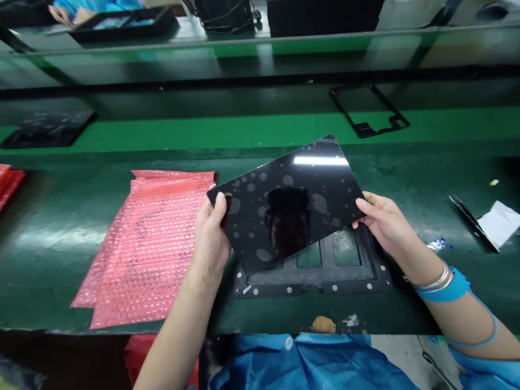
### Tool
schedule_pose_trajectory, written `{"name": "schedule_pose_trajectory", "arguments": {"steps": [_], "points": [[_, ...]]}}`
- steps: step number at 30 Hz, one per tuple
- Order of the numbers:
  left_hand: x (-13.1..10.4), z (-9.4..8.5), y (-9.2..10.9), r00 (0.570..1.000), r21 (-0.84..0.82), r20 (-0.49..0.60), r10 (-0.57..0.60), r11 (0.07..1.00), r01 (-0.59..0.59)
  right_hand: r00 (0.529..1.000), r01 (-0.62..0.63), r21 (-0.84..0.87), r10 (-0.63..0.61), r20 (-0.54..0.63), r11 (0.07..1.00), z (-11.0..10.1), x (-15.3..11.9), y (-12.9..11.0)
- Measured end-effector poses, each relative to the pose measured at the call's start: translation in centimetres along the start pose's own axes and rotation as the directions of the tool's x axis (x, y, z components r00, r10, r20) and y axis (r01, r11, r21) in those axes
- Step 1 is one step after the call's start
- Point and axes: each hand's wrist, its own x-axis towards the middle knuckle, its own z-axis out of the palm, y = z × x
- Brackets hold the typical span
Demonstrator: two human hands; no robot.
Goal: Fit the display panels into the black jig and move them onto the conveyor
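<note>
I hold a glossy black glass panel [290,203] tilted above the green bench, speckled with round marks. My left hand [211,238] grips its left corner, thumb on top. My right hand [384,222] grips its right edge. Under the panel lies a black frame jig [312,273] with silver studs and green openings.
A pile of pink bubble-wrap bags [150,244] lies to the left. Black tweezers [473,222] and a white cloth [500,222] lie at the right. An empty black frame [368,111] and a dark panel [49,129] rest on the far green belt [244,130]. Another person's tray [122,21] sits beyond.
</note>
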Motion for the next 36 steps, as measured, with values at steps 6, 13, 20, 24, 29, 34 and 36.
{"name": "schedule_pose_trajectory", "arguments": {"steps": [6,13,20,24,29,34,36], "points": [[-1.2,0.4,0.5,0.91,0.065,0.389,-0.145,0.989,0.13,0.979,0.131,-0.06,-0.139,-0.147,0.99,-1.3,0.5,-0.2],[-1.9,0.3,-0.3,0.855,0.123,0.479,-0.197,0.98,0.157,0.98,0.093,-0.068,-0.104,-0.169,0.993,-1.8,0.7,0.3],[-1.6,0.2,0.4,0.939,-0.044,0.337,-0.073,0.995,0.093,0.986,0.122,-0.126,-0.135,-0.098,0.985,0.3,4.6,-1.9],[-0.3,-0.9,1.1,0.987,-0.282,0.156,0.035,0.959,0.011,0.988,0.146,-0.01,-0.146,-0.045,0.989,6.1,9.5,-4.2],[0.5,-2.0,1.0,0.985,-0.296,0.174,0.0,0.954,0.052,0.993,0.032,-0.016,-0.034,-0.109,0.999,14.3,15.3,-4.9],[0.0,-2.1,1.1,0.968,-0.288,0.251,-0.008,0.954,0.082,0.983,0.006,-0.273,-0.056,-0.177,0.962,16.2,18.2,-4.6],[-0.3,-2.0,1.4,0.964,-0.297,0.265,-0.016,0.95,0.098,0.972,-0.011,-0.428,-0.09,-0.216,0.904,14.9,18.7,-4.7]]}}
